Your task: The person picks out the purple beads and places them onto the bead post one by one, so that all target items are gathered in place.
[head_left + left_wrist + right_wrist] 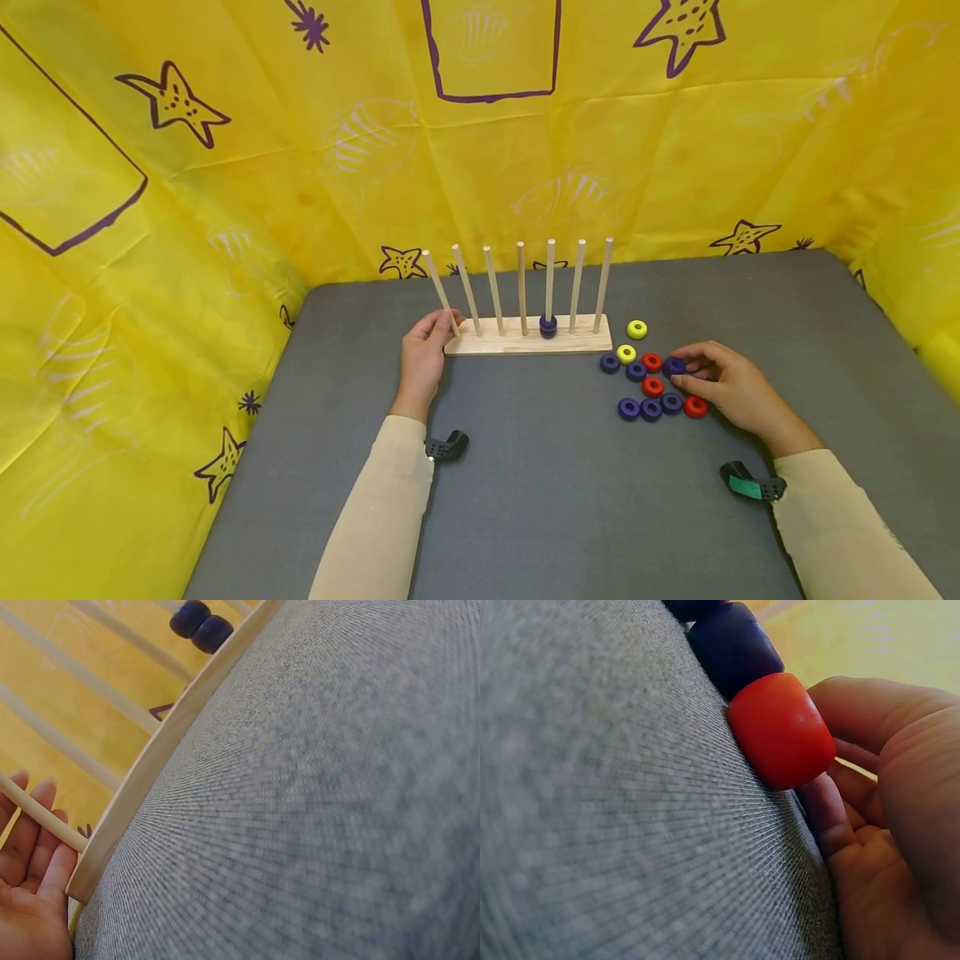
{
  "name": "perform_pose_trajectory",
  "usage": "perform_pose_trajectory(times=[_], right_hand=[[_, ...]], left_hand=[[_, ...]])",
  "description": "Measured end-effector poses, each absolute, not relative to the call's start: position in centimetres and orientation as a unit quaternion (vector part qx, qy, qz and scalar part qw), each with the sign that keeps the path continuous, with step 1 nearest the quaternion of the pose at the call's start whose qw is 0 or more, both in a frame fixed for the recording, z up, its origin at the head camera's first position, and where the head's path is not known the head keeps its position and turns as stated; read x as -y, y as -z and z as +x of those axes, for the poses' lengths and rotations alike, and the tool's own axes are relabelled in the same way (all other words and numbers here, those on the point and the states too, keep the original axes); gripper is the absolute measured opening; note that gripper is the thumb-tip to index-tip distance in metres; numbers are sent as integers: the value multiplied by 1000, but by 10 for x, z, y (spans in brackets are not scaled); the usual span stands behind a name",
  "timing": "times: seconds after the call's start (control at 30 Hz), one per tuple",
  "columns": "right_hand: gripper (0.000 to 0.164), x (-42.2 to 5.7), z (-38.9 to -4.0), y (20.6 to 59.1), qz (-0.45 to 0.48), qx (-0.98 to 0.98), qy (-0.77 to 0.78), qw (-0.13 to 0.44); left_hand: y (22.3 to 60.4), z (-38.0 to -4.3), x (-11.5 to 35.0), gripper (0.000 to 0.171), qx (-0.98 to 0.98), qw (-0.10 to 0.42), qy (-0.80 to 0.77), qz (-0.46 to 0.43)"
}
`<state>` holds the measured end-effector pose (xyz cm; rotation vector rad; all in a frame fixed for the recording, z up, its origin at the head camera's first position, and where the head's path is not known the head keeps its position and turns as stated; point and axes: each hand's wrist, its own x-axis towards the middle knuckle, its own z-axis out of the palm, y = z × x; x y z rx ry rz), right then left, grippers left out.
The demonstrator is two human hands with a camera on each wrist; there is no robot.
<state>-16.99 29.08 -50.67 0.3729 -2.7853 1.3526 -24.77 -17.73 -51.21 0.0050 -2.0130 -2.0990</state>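
A wooden peg rack (495,342) with several upright pegs stands on the table. My left hand (423,354) holds its left end; in the left wrist view, the fingers (34,855) lie behind the end peg. Two dark blue rings (548,327) are stacked on one peg right of the middle. My right hand (723,385) pinches a blue ring (673,367) at the right edge of a group of loose rings. In the right wrist view, a red ring (781,731) partly covers the fingertips, with a blue ring (735,649) beside it.
Loose red rings (652,387), yellow rings (637,330) and blue rings (628,409) lie right of the rack on the grey table (540,500). A yellow patterned cloth (480,150) hangs behind and at both sides.
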Motion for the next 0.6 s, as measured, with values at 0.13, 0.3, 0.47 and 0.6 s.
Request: perform_pose_trajectory(times=[0.13,0.3,0.47,0.6], right_hand=[[27,-290,-170,507,118,893,-435,15],[24,-290,-169,507,114,893,-435,27],[24,-288,-167,506,107,883,-455,46],[26,-287,-165,504,106,877,-465,58]], left_hand=[[512,-248,178,37,691,116,713,3],[511,-248,178,37,694,117,710,4],[512,-248,178,37,689,119,715,-1],[512,-248,178,36,684,120,719,-5]])
